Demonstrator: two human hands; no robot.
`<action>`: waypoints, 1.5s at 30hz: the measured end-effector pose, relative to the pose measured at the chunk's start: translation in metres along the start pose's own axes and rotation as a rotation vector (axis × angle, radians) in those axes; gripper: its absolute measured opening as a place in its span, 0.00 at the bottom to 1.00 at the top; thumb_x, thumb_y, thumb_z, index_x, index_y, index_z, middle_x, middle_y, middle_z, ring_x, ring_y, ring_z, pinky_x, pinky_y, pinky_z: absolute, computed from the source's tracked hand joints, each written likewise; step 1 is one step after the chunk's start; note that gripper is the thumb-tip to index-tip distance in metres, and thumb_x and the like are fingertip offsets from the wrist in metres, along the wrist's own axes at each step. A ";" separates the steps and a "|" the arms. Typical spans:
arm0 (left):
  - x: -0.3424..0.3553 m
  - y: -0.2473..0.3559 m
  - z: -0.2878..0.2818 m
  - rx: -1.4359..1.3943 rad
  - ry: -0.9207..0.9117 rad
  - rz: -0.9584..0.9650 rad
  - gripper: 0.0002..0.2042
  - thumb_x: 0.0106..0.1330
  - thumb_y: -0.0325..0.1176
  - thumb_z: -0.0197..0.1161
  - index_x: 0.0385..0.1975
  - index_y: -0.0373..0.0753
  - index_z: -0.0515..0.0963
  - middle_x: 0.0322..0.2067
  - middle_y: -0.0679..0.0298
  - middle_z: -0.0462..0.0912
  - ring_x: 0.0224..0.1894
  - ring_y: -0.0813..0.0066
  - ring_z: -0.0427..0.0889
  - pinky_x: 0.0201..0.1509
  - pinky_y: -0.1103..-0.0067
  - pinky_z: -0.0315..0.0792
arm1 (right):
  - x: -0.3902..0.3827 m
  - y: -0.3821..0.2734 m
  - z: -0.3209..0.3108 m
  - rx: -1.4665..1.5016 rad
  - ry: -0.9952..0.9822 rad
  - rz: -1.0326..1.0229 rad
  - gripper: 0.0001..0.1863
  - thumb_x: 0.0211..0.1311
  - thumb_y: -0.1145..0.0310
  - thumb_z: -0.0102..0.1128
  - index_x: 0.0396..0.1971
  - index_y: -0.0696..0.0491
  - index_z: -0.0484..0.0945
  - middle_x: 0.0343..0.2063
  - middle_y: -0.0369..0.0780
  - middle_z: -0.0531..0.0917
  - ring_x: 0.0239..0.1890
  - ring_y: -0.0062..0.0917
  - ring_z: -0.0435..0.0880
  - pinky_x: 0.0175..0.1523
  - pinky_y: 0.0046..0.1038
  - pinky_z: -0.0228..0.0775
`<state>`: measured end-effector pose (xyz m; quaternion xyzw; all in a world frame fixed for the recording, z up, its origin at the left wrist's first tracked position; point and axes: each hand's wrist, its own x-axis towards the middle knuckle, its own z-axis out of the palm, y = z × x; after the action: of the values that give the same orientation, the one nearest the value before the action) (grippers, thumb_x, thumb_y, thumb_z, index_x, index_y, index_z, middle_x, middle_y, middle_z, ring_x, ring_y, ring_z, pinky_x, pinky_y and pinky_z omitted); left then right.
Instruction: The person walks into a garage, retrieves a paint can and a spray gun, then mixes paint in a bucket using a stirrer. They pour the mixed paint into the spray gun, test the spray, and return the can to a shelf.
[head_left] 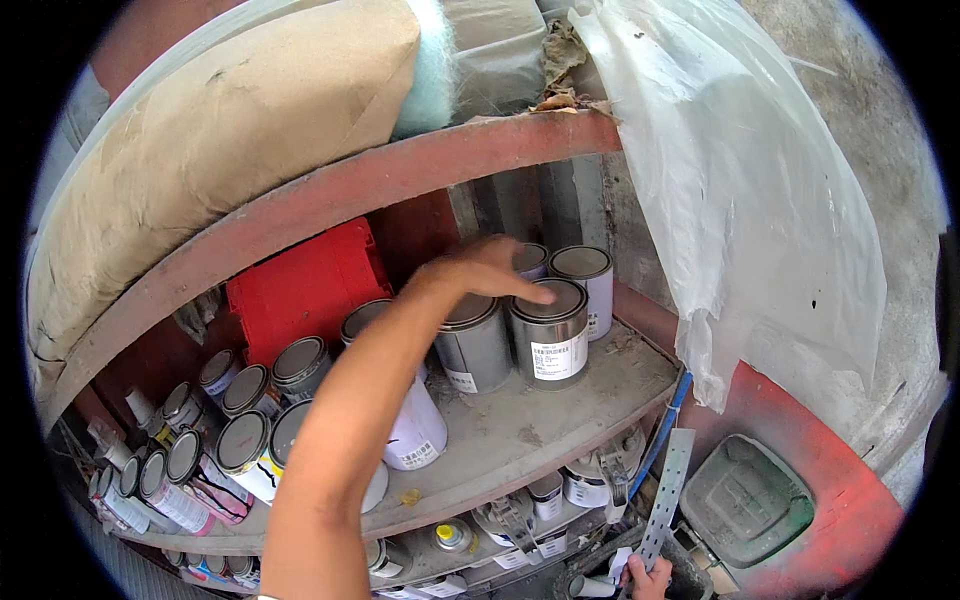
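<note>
My left hand (488,268) reaches over the back of a shelf, thumb and fingers apart, slightly blurred. Its thumb is over the lid of a metal paint can (552,335) with a white label. Under the palm stands a grey paint can (472,345); whether the hand touches it I cannot tell. Behind are a white-sided can (590,285) and another can (530,258), partly hidden by the fingers. At the lower right, my right hand (650,580) is closed around a perforated metal strip (668,490), held upright and tilted.
Many paint cans (243,440) crowd the shelf's left side. A red panel (315,290) leans at the back. Plastic sheeting (740,180) hangs on the right, above a dark lidded box (745,500). A lower shelf holds more cans (545,495) and a yellow-capped spray can (450,535).
</note>
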<state>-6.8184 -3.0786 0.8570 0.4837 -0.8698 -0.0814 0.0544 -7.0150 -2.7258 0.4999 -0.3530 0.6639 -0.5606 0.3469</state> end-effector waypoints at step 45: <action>-0.234 -0.137 -0.087 0.131 0.435 -0.396 0.26 0.60 0.45 0.68 0.51 0.33 0.74 0.36 0.55 0.83 0.32 0.71 0.84 0.36 0.74 0.77 | 0.020 0.051 0.011 0.273 -0.267 0.032 0.14 0.64 0.67 0.60 0.18 0.52 0.73 0.13 0.32 0.74 0.13 0.14 0.68 0.18 0.20 0.56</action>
<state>-6.5661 -2.9582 0.9125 0.6523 -0.7300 0.0712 0.1914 -7.0201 -2.7418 0.4470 -0.3633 0.5352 -0.5882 0.4854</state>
